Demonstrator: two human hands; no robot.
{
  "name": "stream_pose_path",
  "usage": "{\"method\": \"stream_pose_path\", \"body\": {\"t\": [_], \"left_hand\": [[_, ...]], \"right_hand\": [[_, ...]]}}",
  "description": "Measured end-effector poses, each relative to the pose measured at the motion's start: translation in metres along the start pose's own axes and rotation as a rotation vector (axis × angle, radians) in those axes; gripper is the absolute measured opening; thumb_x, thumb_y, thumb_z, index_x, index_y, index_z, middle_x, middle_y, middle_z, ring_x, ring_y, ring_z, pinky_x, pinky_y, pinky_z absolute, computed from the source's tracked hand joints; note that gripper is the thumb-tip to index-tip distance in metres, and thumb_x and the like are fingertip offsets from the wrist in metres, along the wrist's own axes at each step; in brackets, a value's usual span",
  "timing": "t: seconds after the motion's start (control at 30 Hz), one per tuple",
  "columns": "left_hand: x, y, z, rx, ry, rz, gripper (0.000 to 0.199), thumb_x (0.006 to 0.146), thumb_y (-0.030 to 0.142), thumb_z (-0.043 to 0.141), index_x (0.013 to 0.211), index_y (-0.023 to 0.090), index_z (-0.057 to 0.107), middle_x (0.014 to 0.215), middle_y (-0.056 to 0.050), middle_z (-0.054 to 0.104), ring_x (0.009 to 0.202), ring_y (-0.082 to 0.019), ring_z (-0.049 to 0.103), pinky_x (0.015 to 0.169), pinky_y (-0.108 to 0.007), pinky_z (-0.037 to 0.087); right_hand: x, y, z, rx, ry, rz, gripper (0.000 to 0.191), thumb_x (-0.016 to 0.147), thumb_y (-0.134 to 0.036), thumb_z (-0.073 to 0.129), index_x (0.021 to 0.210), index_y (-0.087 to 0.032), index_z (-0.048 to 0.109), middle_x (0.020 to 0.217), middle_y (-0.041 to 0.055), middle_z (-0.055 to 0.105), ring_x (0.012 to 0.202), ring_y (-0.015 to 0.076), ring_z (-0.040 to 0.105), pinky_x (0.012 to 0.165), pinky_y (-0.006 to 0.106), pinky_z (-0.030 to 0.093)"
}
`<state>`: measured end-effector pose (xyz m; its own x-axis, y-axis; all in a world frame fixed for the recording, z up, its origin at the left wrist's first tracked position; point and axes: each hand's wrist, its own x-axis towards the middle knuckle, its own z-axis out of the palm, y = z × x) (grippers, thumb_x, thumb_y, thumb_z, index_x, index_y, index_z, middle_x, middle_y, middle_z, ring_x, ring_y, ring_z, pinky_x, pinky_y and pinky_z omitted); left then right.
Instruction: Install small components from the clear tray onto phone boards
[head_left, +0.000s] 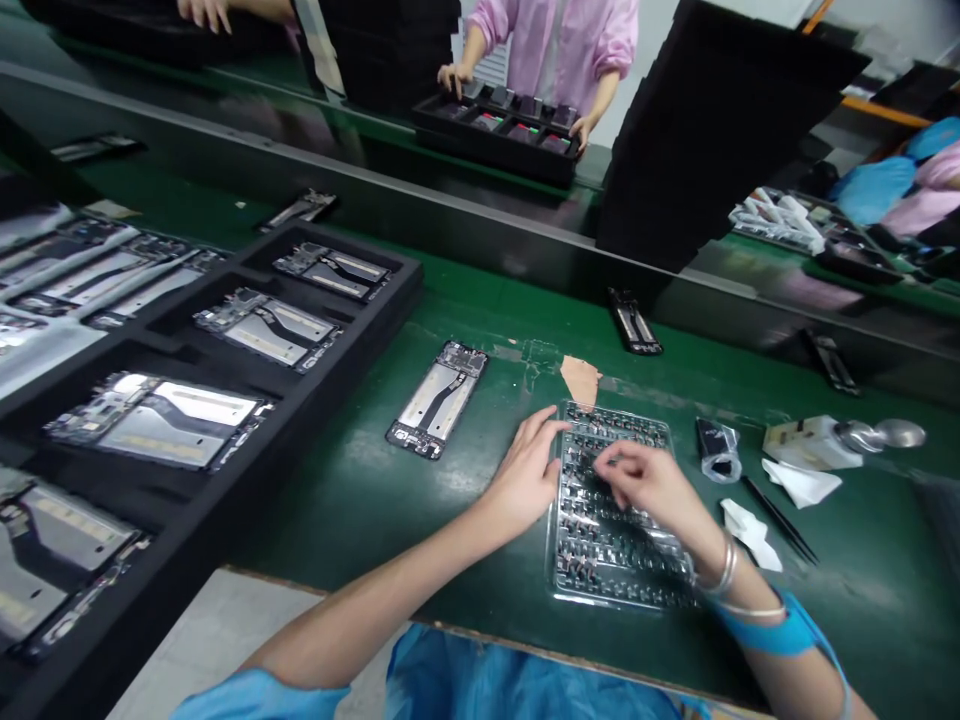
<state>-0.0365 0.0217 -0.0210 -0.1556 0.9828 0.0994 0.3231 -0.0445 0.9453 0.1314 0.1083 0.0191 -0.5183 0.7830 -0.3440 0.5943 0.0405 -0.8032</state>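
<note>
1. Resting on the left edge of a clear moulded plastic blister tray (622,575): bare left hand (525,475), released and open, fingertips (559,428) touching the rim, nothing grasped.
2. Hovering over the tray: bare right hand (649,485), fingers curled down among the parts; whether they are grasping one cannot be told.
3. Tray contents: rows of small dark metal components (589,570), seated in the pockets. Tray lies flat on a green work mat (847,560), between both hands' reach and the tools.
4. Left of tray, apart from it: one phone frame with silver metal plate (436,398), lying flat on the mat.
5. Further left: black foam compartment tray (202,510) holding similar phone frames.
6. Right of tray: black fine-tipped tweezers (780,518), white cloth wipes (801,482), small clear bag with black contents (718,450), white dispensing bottle with steel top (814,445).
7. Touching the tray's far edge: peach-coloured paper scrap (580,380).
8. Across the bench: co-worker in pink smock (555,40), both hands on a black tray of phone parts (499,135).
</note>
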Motion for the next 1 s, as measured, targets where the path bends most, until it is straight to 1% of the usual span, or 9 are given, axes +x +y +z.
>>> {"method": "stream_pose_path", "body": {"t": [0.13, 0.3, 0.4, 0.47, 0.57, 0.67, 0.73, 0.83, 1.0], "left_hand": [[-0.001, 0.001, 0.000, -0.005, -0.003, -0.001, 0.045, 0.075, 0.001, 0.045, 0.115, 0.022, 0.050, 0.138, -0.010, 0.038, 0.131, -0.025, 0.032, 0.109, -0.047, 0.026], [0.001, 0.009, -0.004, 0.005, 0.041, 0.003, 0.036, 0.078, 0.006, 0.047, 0.110, 0.021, 0.051, 0.131, -0.011, 0.043, 0.126, -0.024, 0.037, 0.103, -0.041, 0.032], [0.002, 0.016, -0.007, -0.039, -0.021, -0.041, 0.009, 0.083, 0.018, 0.048, 0.089, 0.018, 0.055, 0.093, -0.005, 0.058, 0.090, -0.019, 0.055, 0.078, -0.030, 0.043], [0.003, 0.019, -0.009, -0.133, -0.193, -0.097, 0.017, 0.087, 0.027, 0.046, 0.074, 0.017, 0.052, 0.066, 0.002, 0.051, 0.063, -0.013, 0.049, 0.061, -0.024, 0.038], [0.002, 0.020, -0.008, -0.300, -0.400, -0.138, 0.028, 0.088, 0.032, 0.044, 0.065, 0.017, 0.045, 0.053, 0.005, 0.041, 0.052, -0.009, 0.038, 0.053, -0.021, 0.030], [0.001, 0.017, -0.005, -0.403, -0.398, -0.140, 0.028, 0.088, 0.032, 0.045, 0.065, 0.016, 0.043, 0.054, 0.006, 0.041, 0.052, -0.008, 0.036, 0.053, -0.020, 0.028], [0.001, 0.014, -0.002, -0.465, -0.321, -0.164, 0.027, 0.088, 0.033, 0.045, 0.067, 0.017, 0.042, 0.053, 0.006, 0.042, 0.050, -0.007, 0.036, 0.053, -0.020, 0.028], [0.002, 0.008, 0.002, -0.587, -0.242, -0.242, 0.026, 0.088, 0.037, 0.043, 0.071, 0.018, 0.041, 0.049, 0.007, 0.044, 0.043, -0.006, 0.032, 0.047, -0.018, 0.026], [0.004, 0.006, 0.005, -0.715, -0.297, -0.309, 0.026, 0.086, 0.042, 0.045, 0.076, 0.019, 0.040, 0.048, 0.006, 0.050, 0.037, -0.004, 0.030, 0.041, -0.016, 0.022]], "right_hand": [[-0.018, -0.003, 0.029, -0.514, -0.019, -0.113, 0.010, 0.079, -0.028, 0.054, 0.080, -0.021, 0.061, 0.042, -0.0074, 0.050, 0.040, 0.0115, 0.045, 0.048, 0.022, 0.029], [-0.014, -0.004, 0.031, -0.549, -0.004, -0.141, 0.011, 0.082, -0.024, 0.050, 0.074, -0.021, 0.058, 0.044, -0.0066, 0.049, 0.042, 0.0115, 0.044, 0.051, 0.023, 0.028], [-0.017, -0.005, 0.025, -0.455, -0.026, -0.165, 0.014, 0.086, -0.029, 0.048, 0.079, -0.020, 0.056, 0.045, -0.0077, 0.044, 0.043, 0.0103, 0.040, 0.050, 0.022, 0.028], [-0.021, -0.005, 0.022, -0.314, -0.060, -0.171, 0.017, 0.087, -0.034, 0.047, 0.081, -0.020, 0.054, 0.046, -0.0087, 0.038, 0.043, 0.0090, 0.034, 0.047, 0.021, 0.025], [-0.027, -0.005, 0.019, -0.075, -0.134, -0.129, 0.022, 0.086, -0.040, 0.050, 0.082, -0.018, 0.053, 0.046, -0.0095, 0.034, 0.042, 0.0074, 0.028, 0.044, 0.020, 0.021], [-0.027, -0.003, 0.013, 0.146, -0.157, -0.057, 0.026, 0.084, -0.044, 0.052, 0.082, -0.018, 0.051, 0.044, -0.0099, 0.036, 0.040, 0.0066, 0.028, 0.042, 0.020, 0.020], [-0.024, 0.000, 0.006, 0.188, -0.062, -0.028, 0.027, 0.083, -0.045, 0.053, 0.082, -0.018, 0.050, 0.042, -0.0098, 0.037, 0.038, 0.0066, 0.028, 0.042, 0.020, 0.021], [-0.017, 0.008, -0.004, 0.018, 0.095, -0.010, 0.027, 0.083, -0.045, 0.052, 0.081, -0.018, 0.052, 0.043, -0.0085, 0.040, 0.039, 0.0079, 0.032, 0.043, 0.021, 0.023], [-0.007, 0.016, 0.001, -0.540, 0.164, -0.090, 0.018, 0.085, -0.033, 0.047, 0.078, -0.021, 0.058, 0.044, -0.0057, 0.048, 0.041, 0.0120, 0.043, 0.047, 0.023, 0.028]]}}
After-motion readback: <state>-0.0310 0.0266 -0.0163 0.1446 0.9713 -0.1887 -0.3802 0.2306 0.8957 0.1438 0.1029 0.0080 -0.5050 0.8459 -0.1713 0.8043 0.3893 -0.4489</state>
